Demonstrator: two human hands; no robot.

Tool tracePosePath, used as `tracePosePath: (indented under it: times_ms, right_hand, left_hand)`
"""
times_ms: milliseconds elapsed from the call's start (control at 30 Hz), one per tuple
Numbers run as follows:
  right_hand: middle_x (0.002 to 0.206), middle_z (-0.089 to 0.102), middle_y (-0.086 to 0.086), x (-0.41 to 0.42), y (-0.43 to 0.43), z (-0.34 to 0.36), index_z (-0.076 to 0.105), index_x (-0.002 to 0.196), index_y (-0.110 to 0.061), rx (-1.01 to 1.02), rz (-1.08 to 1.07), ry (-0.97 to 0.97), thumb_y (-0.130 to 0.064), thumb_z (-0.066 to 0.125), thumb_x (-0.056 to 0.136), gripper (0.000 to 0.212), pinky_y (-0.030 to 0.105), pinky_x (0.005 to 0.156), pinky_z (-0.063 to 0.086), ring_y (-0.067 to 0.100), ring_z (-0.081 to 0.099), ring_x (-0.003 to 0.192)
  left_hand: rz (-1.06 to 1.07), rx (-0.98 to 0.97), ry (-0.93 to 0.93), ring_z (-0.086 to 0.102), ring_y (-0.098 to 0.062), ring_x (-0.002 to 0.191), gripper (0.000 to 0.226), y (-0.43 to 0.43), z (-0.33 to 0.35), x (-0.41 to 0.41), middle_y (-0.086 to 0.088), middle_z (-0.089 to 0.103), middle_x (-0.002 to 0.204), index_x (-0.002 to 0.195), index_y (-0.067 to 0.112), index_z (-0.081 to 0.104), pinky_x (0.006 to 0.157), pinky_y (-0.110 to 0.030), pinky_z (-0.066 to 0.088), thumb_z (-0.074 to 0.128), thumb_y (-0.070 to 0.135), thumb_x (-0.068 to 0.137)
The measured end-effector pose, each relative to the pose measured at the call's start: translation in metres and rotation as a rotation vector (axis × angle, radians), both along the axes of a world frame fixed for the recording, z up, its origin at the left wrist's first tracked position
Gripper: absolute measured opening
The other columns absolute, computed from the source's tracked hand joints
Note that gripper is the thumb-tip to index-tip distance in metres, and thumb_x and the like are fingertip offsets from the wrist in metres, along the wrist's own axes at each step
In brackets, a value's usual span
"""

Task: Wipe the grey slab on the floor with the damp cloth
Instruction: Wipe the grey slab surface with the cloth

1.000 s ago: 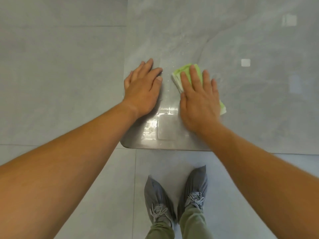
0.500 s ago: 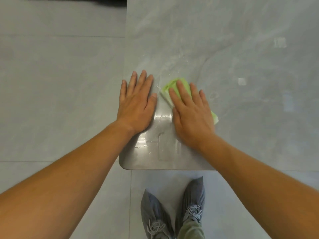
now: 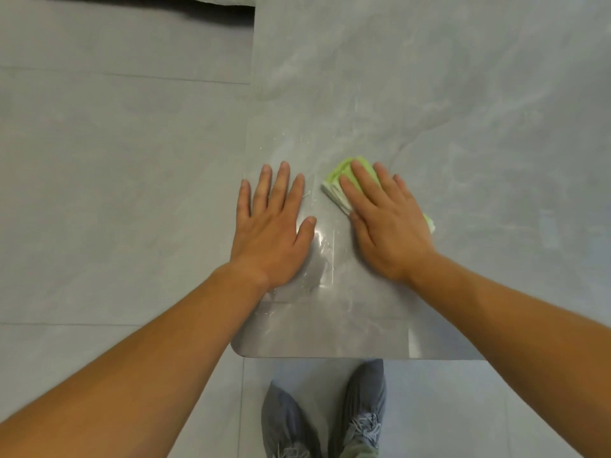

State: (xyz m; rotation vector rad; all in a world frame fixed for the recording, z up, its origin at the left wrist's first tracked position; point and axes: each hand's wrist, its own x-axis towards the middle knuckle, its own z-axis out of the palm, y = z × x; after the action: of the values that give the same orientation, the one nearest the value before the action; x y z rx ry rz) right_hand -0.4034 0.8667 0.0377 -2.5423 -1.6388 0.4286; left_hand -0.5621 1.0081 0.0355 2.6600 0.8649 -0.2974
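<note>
A large grey marbled slab [image 3: 429, 94] lies flat on the floor, its near left corner rounded and glossy with wet streaks. A folded green cloth [image 3: 337, 183] lies on the slab near that corner. My right hand [image 3: 386, 219] presses flat on the cloth with straight fingers, covering most of it. My left hand [image 3: 274, 226] rests flat on the slab by its left edge, a short gap from the cloth, fingers spread and straight.
Grey floor tiles [image 3: 115, 176] surround the slab on the left and near side. My two feet in grey shoe covers [image 3: 324, 414] stand just below the slab's near edge. A dark object [image 3: 148, 1] shows at the top left border.
The view has shifted so the slab's near edge and both hands sit lower in the frame. My right hand with the cloth has slid a little along the slab; the left stays flat.
</note>
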Motion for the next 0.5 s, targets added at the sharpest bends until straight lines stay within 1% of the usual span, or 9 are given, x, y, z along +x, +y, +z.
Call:
tracePosePath:
  times_ms: [33, 133, 200, 300, 367, 433, 500]
  right_hand:
    - [0.168, 0.011, -0.002, 0.016, 0.011, -0.001, 0.023, 0.158, -0.027, 0.007, -0.035, -0.007, -0.036, 0.028, 0.103, 0.056, 0.049, 0.124, 0.008, 0.032, 0.009, 0.154]
    - [0.168, 0.010, 0.002, 0.055, 0.050, -0.003, 0.021, 0.158, -0.027, 0.021, -0.250, -0.017, -0.035, 0.026, 0.101, 0.058, 0.049, 0.124, 0.009, 0.036, 0.010, 0.153]
    - [0.168, 0.010, 0.003, 0.054, 0.055, -0.002, 0.020, 0.158, -0.026, 0.024, -0.308, -0.033, -0.033, 0.026, 0.101, 0.058, 0.050, 0.123, 0.009, 0.038, 0.009, 0.153]
    - [0.168, 0.012, 0.003, 0.029, 0.032, 0.000, 0.022, 0.158, -0.024, 0.027, -0.171, -0.028, -0.034, 0.026, 0.102, 0.057, 0.051, 0.123, 0.011, 0.038, 0.010, 0.153]
    - [0.168, 0.010, 0.000, 0.030, 0.023, 0.002, 0.021, 0.158, -0.025, -0.008, -0.091, -0.007, -0.035, 0.026, 0.102, 0.057, 0.050, 0.124, 0.010, 0.035, 0.009, 0.153]
    - [0.168, 0.011, 0.000, 0.054, 0.038, 0.001, 0.021, 0.158, -0.026, -0.009, -0.095, -0.020, -0.035, 0.026, 0.102, 0.057, 0.050, 0.124, 0.010, 0.034, 0.010, 0.153]
    - [0.168, 0.010, 0.001, 0.082, 0.069, -0.003, 0.021, 0.158, -0.027, 0.009, -0.161, -0.046, -0.034, 0.027, 0.102, 0.057, 0.050, 0.123, 0.009, 0.035, 0.010, 0.153]
  left_hand:
    - [0.002, -0.021, -0.003, -0.027, -0.020, 0.150, 0.066, 0.002, 0.001, 0.000, 0.001, -0.022, 0.166, 0.159, 0.025, -0.009, 0.120, -0.045, -0.019, 0.015, 0.050, 0.102]
    - [-0.008, -0.056, -0.011, -0.024, -0.020, 0.151, 0.065, 0.008, 0.005, -0.001, 0.003, -0.019, 0.167, 0.159, 0.028, -0.005, 0.120, -0.042, -0.018, 0.019, 0.048, 0.102]
    - [-0.019, -0.043, -0.008, -0.018, -0.021, 0.153, 0.064, 0.010, 0.009, 0.000, 0.002, -0.013, 0.168, 0.159, 0.028, -0.001, 0.122, -0.043, -0.015, 0.022, 0.047, 0.102]
    - [0.014, -0.021, -0.022, -0.006, -0.026, 0.153, 0.062, 0.012, 0.016, 0.009, -0.003, -0.003, 0.168, 0.158, 0.026, 0.009, 0.123, -0.045, -0.006, 0.023, 0.049, 0.102]
    - [0.057, -0.007, -0.038, 0.000, -0.028, 0.152, 0.063, 0.018, 0.019, 0.020, -0.007, -0.001, 0.167, 0.158, 0.025, 0.013, 0.124, -0.046, -0.002, 0.026, 0.051, 0.102]
    - [0.062, -0.001, -0.027, -0.007, -0.028, 0.153, 0.069, 0.027, 0.018, 0.035, -0.009, -0.009, 0.167, 0.158, 0.023, 0.010, 0.123, -0.048, -0.006, 0.031, 0.053, 0.099]
    - [0.054, 0.002, -0.004, -0.018, -0.027, 0.153, 0.079, 0.040, 0.015, 0.052, -0.009, -0.017, 0.166, 0.159, 0.023, 0.004, 0.122, -0.050, -0.011, 0.036, 0.057, 0.096]
